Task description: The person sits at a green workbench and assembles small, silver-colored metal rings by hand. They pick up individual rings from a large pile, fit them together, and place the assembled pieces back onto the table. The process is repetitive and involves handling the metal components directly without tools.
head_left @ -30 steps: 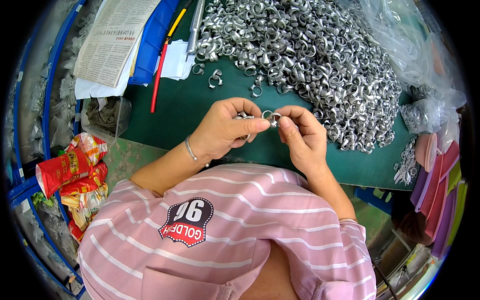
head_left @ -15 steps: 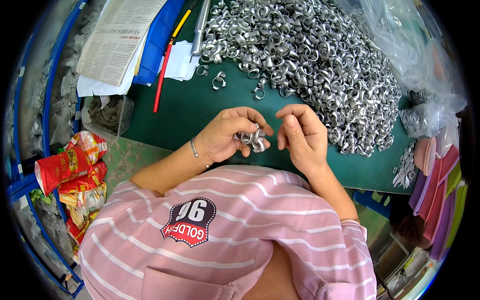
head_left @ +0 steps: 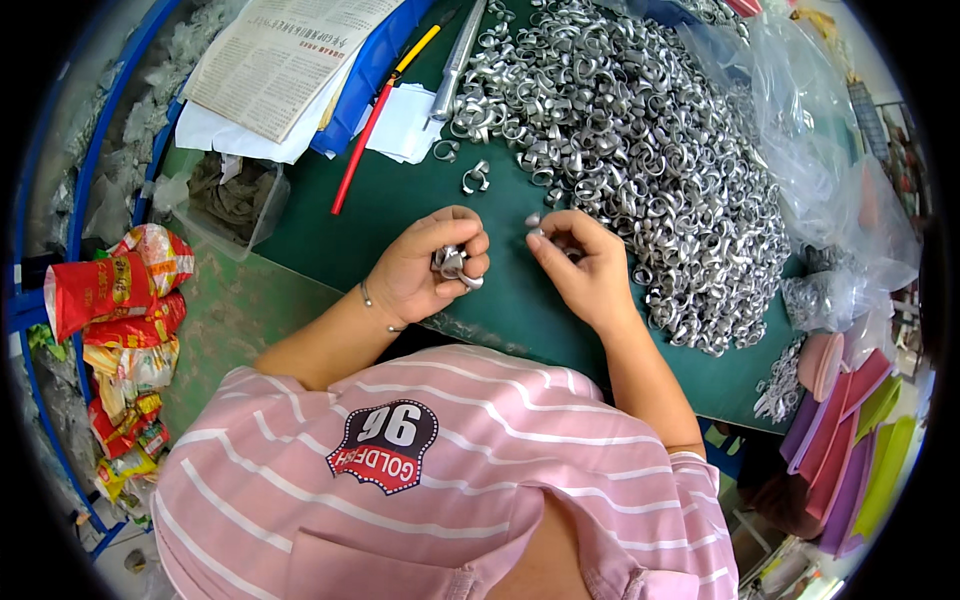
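Several silvery metal rings (head_left: 452, 264) are gathered in my left hand (head_left: 425, 258), whose fingers curl round them above the front of the green table. My right hand (head_left: 580, 265) pinches a single ring (head_left: 534, 222) between thumb and fingertips, a short way right of the left hand. Behind it spreads a large heap of the same kind of rings (head_left: 640, 150). Two loose rings, one (head_left: 475, 178) nearer and one (head_left: 446, 150) farther back, lie on the table left of the heap.
At the back left are a red-and-yellow stick tool (head_left: 375, 130), a tapered metal rod (head_left: 460, 62), white paper (head_left: 405, 125), a newspaper (head_left: 285, 60) and a blue tray (head_left: 350, 105). A clear bin (head_left: 240, 205) stands at the table's left edge. Plastic bags (head_left: 800, 170) lie at the right.
My right hand now pinches a ring, where its fingers were apart before. My left hand still holds its handful. The whole view has shifted, with the table's things appearing farther right on the left side.
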Demonstrator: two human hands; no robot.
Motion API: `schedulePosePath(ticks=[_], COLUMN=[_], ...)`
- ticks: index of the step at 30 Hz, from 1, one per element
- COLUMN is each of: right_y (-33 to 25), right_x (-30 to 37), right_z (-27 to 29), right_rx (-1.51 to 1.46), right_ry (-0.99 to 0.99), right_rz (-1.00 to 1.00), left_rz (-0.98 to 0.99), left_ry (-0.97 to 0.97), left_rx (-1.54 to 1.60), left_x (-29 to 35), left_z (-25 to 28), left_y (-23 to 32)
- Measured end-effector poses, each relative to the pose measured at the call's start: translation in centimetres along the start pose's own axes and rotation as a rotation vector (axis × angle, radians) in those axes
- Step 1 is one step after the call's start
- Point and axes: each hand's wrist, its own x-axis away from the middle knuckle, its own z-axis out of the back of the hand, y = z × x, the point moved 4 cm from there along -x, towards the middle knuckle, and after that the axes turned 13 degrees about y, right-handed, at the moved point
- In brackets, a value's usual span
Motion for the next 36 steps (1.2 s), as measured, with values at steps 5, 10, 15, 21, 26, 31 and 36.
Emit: schedulePosePath(ticks=[5, 10, 15, 21, 26, 31, 36], right_y=[-2.9, -3.6, -3.8, -3.3, -3.0, -1.7, -3.3], right_x=[0.8, 1.4, 0.3, -3.2, -3.8, -2.7, -0.6], right_z=[0.0, -0.8, -1.2, -3.7, -6.1, -4.1, -1.6], right_rx=[0.007, 0.024, 0.080, 0.346, 0.521, 0.291, 0.149], right_ry=[0.049, 0.085, 0.033, -0.065, -0.130, -0.097, -0.022], right_rz=[0.237, 0.393, 0.245, 0.413, 0.402, 0.267, 0.269], left_rz=[-0.179, -0.401, -0.495, -0.272, -0.194, -0.267, -0.293], left_ry=[0.124, 0.119, 0.136, 0.118, 0.057, 0.161, 0.198], left_rx=[-0.390, -0.549, -0.648, -0.140, 0.065, -0.316, -0.476], left_x=[0.8, 1.2, 1.8, 1.6, 1.7, 1.3, 1.0], left_z=[-1.3, -1.8, -0.9, 1.0, 0.7, 0.6, -0.8], left_y=[-0.1, 0.2, 1.2, 0.9, 1.2, 1.5, 1.2])
